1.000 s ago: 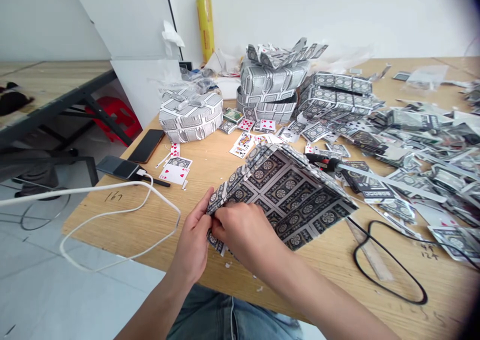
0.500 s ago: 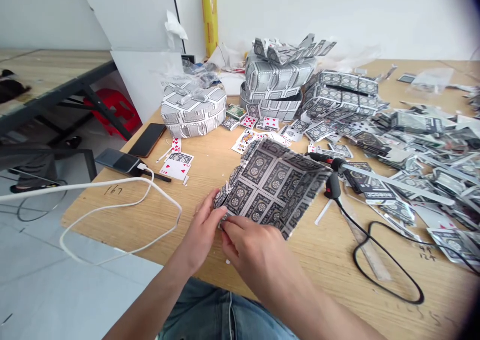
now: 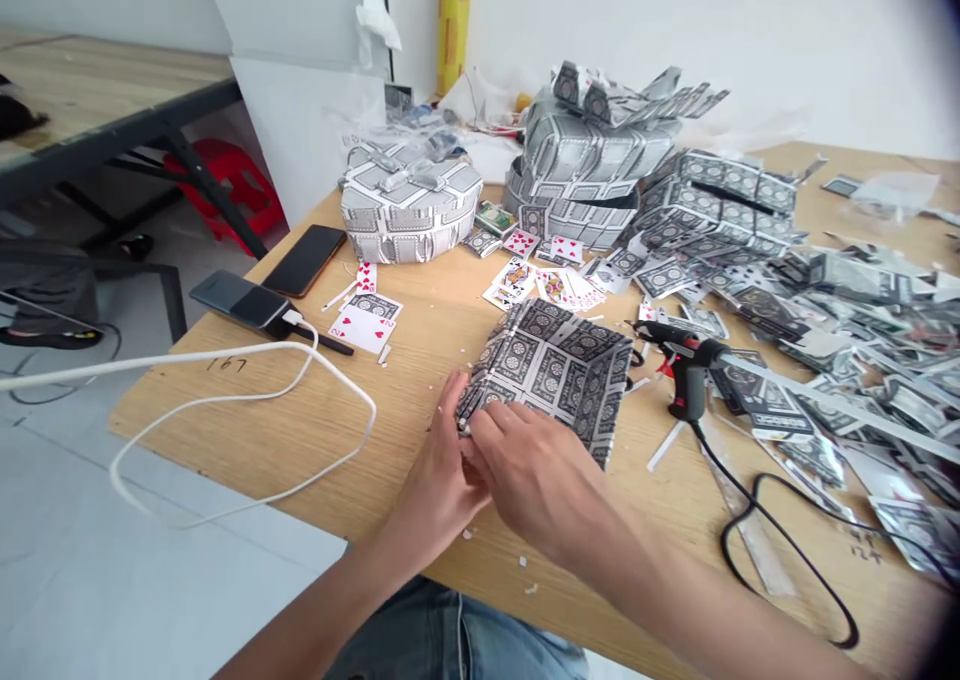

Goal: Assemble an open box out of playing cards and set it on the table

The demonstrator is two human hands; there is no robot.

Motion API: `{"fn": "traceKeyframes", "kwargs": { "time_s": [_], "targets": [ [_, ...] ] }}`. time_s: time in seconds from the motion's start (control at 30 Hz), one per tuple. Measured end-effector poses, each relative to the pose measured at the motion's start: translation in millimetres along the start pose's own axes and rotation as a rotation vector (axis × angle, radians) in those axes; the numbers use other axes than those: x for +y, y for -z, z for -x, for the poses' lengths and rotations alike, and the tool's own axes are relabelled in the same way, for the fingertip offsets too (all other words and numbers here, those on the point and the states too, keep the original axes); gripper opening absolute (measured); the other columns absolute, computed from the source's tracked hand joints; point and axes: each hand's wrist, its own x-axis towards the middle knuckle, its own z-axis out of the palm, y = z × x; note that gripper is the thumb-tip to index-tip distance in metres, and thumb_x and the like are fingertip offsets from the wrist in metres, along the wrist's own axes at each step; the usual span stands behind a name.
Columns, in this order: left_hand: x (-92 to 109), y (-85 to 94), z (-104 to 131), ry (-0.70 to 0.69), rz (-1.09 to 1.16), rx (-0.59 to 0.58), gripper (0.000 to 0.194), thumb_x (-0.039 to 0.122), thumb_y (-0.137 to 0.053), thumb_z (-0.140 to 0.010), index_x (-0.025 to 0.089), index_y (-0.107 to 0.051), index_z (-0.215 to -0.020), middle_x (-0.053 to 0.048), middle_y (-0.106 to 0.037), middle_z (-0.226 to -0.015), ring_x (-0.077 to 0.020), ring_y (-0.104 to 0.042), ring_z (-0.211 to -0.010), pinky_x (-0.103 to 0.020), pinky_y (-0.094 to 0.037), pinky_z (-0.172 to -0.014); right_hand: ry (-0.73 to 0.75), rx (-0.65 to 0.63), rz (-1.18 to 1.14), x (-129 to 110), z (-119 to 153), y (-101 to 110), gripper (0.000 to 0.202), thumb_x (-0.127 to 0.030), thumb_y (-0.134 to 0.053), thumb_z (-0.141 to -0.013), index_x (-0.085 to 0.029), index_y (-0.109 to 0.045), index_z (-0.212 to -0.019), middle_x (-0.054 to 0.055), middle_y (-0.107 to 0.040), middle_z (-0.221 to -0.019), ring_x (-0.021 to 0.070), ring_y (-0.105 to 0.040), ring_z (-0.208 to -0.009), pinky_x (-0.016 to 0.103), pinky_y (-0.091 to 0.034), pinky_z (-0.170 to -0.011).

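Basically, card panel: the patterned piece made of playing cards (image 3: 551,375) is at the middle of the near table (image 3: 262,430), with its black-and-white card backs showing and its edges folded up; whether its underside rests fully on the wood, I cannot tell.
Left hand: the left hand (image 3: 442,480) grips the panel's near left corner, fingers up along the outer side (the thumb is partly hidden).
Right hand: the right hand (image 3: 536,465) is curled, its fingertips pinching that same corner right beside the left fingers.
Glue gun: a black glue gun (image 3: 686,375) stands just right of the panel, with a long pale stick (image 3: 825,400) out of its back and a black cord (image 3: 810,535) looping toward the near side.
Boxes: behind the panel sit a pale many-sided box (image 3: 412,210), a stack of card-covered boxes (image 3: 592,160) and a darker card box (image 3: 712,200).
Loose cards: a heap (image 3: 847,300) spreads over the right side; a face-up queen (image 3: 516,278) lies between the panel and the boxes.
Electronics: a dark phone (image 3: 306,260) lies beyond a power bank (image 3: 240,300), into which a white cable (image 3: 345,380) is plugged.
Floor: a red stool (image 3: 232,190) is under the other table (image 3: 112,90).
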Motion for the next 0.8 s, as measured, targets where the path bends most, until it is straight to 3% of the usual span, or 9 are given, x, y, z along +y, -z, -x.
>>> {"fn": "traceKeyframes", "kwargs": {
  "time_s": [0.1, 0.17, 0.23, 0.4, 0.57, 0.8],
  "targets": [
    [-3, -13.5, 2, 0.027, -0.02, 0.033, 0.105, 0.024, -0.077, -0.07, 0.025, -0.005, -0.147, -0.019, -0.013, -0.157, -0.0322, -0.023, -0.143, -0.049, -0.036, -0.11, -0.002, -0.063, -0.032, 8, 1, 5, 0.015, -0.006, -0.048, -0.084, -0.02, -0.047, -0.078, 0.0, -0.055, -0.069, 0.0157, -0.049, -0.058, 0.029, -0.028, -0.055],
    [0, -21.2, 6, 0.045, -0.027, 0.124, 0.113, 0.026, -0.081, -0.066, 0.023, 0.0, -0.146, -0.023, -0.009, -0.156, -0.0334, -0.021, -0.143, -0.049, -0.036, -0.11, 0.026, -0.127, -0.031, 13, -1, 13, 0.019, -0.001, -0.047, -0.079, -0.02, -0.046, -0.077, -0.001, -0.054, -0.067, 0.0143, -0.048, -0.055, 0.028, -0.027, -0.054],
    [4, -27.6, 14, 0.085, -0.058, 0.221, 0.107, 0.026, -0.077, -0.071, 0.021, -0.001, -0.146, -0.024, -0.015, -0.154, -0.0323, -0.025, -0.142, -0.049, -0.036, -0.11, 0.057, -0.198, -0.018, 15, -3, 21, 0.02, 0.001, -0.046, -0.076, -0.02, -0.045, -0.076, 0.0, -0.054, -0.067, 0.0138, -0.047, -0.054, 0.028, -0.025, -0.053],
    [10, -32.7, 28, 0.063, -0.215, 0.352, 0.046, 0.02, -0.056, -0.088, 0.017, -0.035, -0.128, -0.019, -0.047, -0.128, -0.027, -0.051, -0.122, -0.044, -0.049, -0.097, 0.13, -0.28, 0.004, 18, -7, 30, 0.02, -0.001, -0.042, -0.081, -0.02, -0.045, -0.078, -0.001, -0.054, -0.069, 0.0128, -0.043, -0.054, 0.028, -0.024, -0.054],
    [5, -30.3, 24, -0.085, -0.341, 0.357, 0.048, 0.01, -0.059, -0.081, 0.012, -0.037, -0.124, -0.017, -0.053, -0.115, -0.026, -0.056, -0.112, -0.042, -0.053, -0.092, 0.185, -0.36, 0.031, 20, -15, 38, 0.023, 0.002, -0.042, -0.074, -0.021, -0.044, -0.076, -0.003, -0.052, -0.064, 0.012, -0.045, -0.051, 0.028, -0.024, -0.054],
    [6, -29.6, 24, -0.071, -0.295, 0.368, 0.041, 0.007, -0.062, -0.079, 0.012, -0.043, -0.115, -0.015, -0.054, -0.111, -0.024, -0.059, -0.106, -0.039, -0.055, -0.088, 0.239, -0.359, 0.25, 14, -14, 41, 0.023, 0.001, -0.043, -0.07, -0.021, -0.049, -0.076, 0.0, -0.054, -0.068, 0.0164, -0.049, -0.054, 0.032, -0.022, -0.053]
  ]
}}
